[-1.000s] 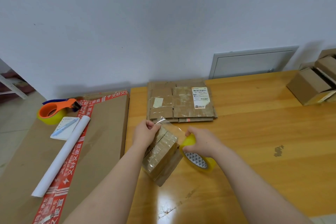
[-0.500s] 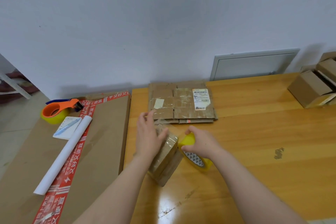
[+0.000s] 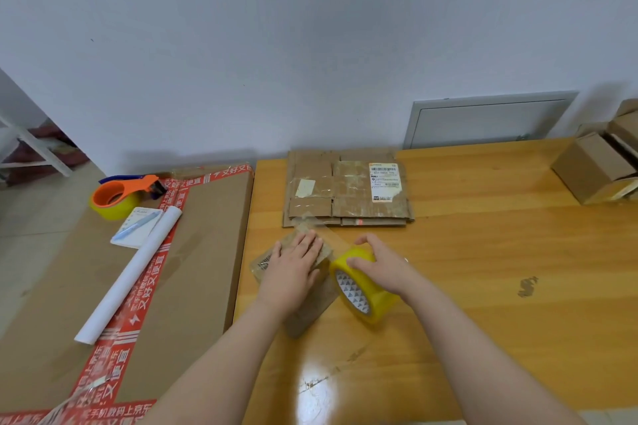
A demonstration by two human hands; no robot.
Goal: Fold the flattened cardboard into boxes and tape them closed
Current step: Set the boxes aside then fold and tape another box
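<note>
A small folded cardboard box (image 3: pixel 310 312) lies on the wooden table (image 3: pixel 483 269) in front of me. My left hand (image 3: pixel 295 264) rests flat on top of it, fingers spread. A yellow tape roll (image 3: pixel 362 286) stands on edge just right of the box, gripped from above by my right hand (image 3: pixel 383 264). A clear strip of tape (image 3: pixel 333 238) runs from the roll across the box's far end. A stack of flattened cardboard (image 3: pixel 347 188) with a white label lies behind the box.
Left of the table lies a large flat carton (image 3: pixel 193 269) with red printed tape; on it are an orange tape dispenser (image 3: pixel 119 195), a notepad with a pen (image 3: pixel 138 226) and a white paper roll (image 3: pixel 129 278). Folded boxes (image 3: pixel 595 167) sit at the table's far right.
My left hand let go of the tape's end and moved down flat onto the box, pressing on it. The right hand and roll stayed beside the box, and the box lies lower.
</note>
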